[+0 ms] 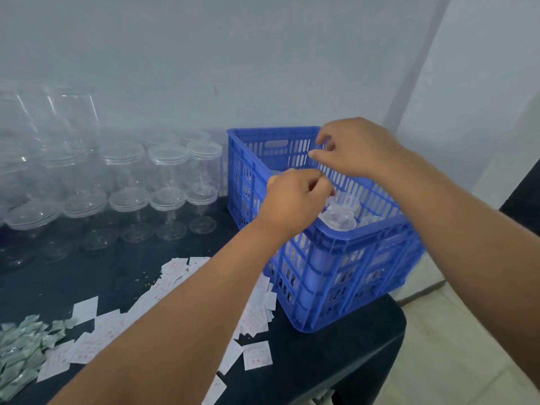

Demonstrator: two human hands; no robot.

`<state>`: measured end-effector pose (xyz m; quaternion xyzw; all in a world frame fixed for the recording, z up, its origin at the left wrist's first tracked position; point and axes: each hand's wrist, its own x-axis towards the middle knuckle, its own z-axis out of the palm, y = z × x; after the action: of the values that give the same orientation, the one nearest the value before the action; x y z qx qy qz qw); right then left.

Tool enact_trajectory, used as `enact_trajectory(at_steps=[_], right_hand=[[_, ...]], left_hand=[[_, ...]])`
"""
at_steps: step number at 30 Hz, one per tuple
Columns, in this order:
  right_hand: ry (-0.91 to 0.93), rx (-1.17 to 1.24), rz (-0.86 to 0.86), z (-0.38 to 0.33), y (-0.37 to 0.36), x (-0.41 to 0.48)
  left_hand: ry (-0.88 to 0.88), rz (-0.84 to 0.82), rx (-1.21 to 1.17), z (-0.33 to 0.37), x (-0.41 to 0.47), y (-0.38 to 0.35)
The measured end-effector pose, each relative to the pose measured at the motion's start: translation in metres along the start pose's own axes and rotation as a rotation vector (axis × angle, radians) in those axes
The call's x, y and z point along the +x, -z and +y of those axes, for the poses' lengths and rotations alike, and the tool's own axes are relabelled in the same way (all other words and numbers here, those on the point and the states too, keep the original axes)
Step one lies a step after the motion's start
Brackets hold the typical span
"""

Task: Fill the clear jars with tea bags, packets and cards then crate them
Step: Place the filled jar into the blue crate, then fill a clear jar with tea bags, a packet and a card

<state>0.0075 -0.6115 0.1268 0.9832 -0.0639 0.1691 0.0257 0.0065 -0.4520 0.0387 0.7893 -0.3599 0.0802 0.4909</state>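
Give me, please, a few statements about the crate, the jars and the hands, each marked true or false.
1. The blue crate stands on the dark table. True.
2. The crate is empty. False: a lidded clear jar stands inside it.
3. The left hand and the right hand are both over the crate. True.
4. The green tea bags lie in the crate. False: they are heaped at the table's near left corner.
5. The white packets are stacked in a neat pile. False: they lie scattered on the table.

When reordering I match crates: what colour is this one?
The crate is blue, seen best in head view.
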Motion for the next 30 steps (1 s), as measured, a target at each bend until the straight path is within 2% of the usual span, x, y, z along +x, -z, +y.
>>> enact_trajectory(at_steps=[2, 4, 7, 11, 15, 18, 21, 23, 27, 30], right_hand=[[0.052, 0.169, 0.139, -0.037, 0.007, -0.032], [0.104, 0.307, 0.206, -0.073, 0.007, -0.069], [0.171, 0.453, 0.197, -0.116, -0.009, -0.113], [0.171, 0.662, 0.014, -0.171, -0.057, -0.146], [0.178, 0.690, -0.163, -0.228, -0.106, -0.160], [0.184, 0.748, -0.261, -0.272, -0.138, -0.168], [0.148, 0.842, -0.316, -0.310, -0.165, -0.177], [0.125, 0.865, -0.288, -0.329, -0.181, -0.184], [0.124, 0.854, -0.150, -0.341, -0.215, -0.203], [0.187, 0.793, -0.154, -0.335, -0.236, -0.215]], left_hand=[[-0.172, 0.275, 0.023, -0.009, -0.024, 0.011], [-0.248, 0.417, 0.074, -0.021, -0.056, 0.022], [-0.138, 0.320, 0.146, -0.045, -0.123, 0.044], [0.171, 0.213, 0.381, -0.095, -0.228, 0.080], [0.409, 0.262, 0.611, -0.144, -0.303, 0.132], [0.522, 0.318, 0.655, -0.169, -0.329, 0.161], [0.616, 0.354, 0.609, -0.188, -0.342, 0.167], [0.652, 0.318, 0.578, -0.197, -0.347, 0.164], [0.632, 0.288, 0.554, -0.211, -0.346, 0.166], [0.607, 0.349, 0.494, -0.209, -0.347, 0.165]])
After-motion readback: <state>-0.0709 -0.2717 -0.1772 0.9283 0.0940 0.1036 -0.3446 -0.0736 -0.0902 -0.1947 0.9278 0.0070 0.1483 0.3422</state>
